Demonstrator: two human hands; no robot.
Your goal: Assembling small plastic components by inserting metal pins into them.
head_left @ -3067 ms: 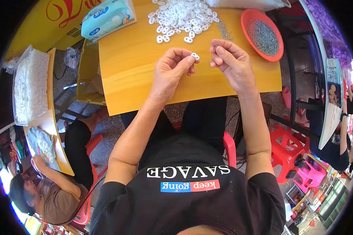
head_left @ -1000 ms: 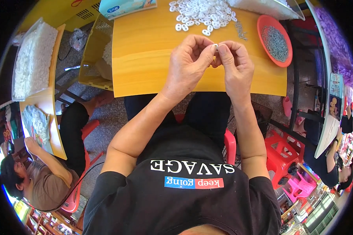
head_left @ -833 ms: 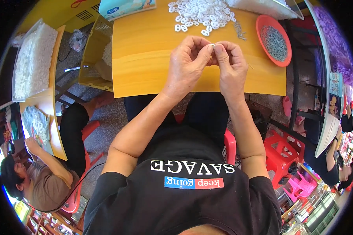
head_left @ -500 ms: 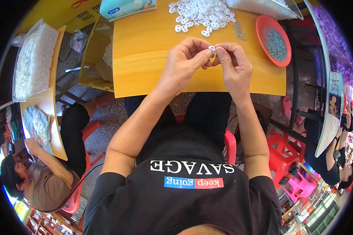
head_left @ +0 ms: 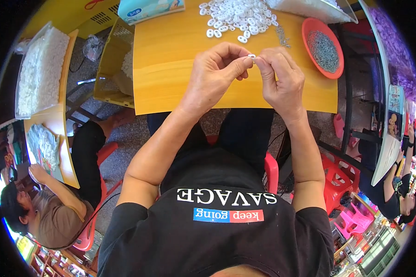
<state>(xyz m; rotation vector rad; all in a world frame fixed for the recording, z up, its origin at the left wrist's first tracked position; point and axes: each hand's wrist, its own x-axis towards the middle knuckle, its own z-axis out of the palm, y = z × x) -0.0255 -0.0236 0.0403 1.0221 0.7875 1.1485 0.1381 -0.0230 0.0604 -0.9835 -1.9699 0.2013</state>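
Small white piece (head_left: pixel 251 56) pinched in my left hand (head_left: pixel 210 76), over the table (head_left: pixel 180 87), nearer than the white pile (head_left: pixel 238 14). Fingertips partly hide it; long axis unreadable. My right hand (head_left: pixel 283 77) meets its right side; grip there, cannot tell.

Heaped white pieces (head_left: pixel 239 15), a red dish (head_left: pixel 333 74) of metal parts (head_left: pixel 322 50) and a co-worker (head_left: pixel 58 219) suggest a workshop.

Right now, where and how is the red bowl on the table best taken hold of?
Probably pinch the near rim of the red bowl, coming from your side: a bare band of wall shows there, outside the grey metal pieces, and the white pile lies off leftward.
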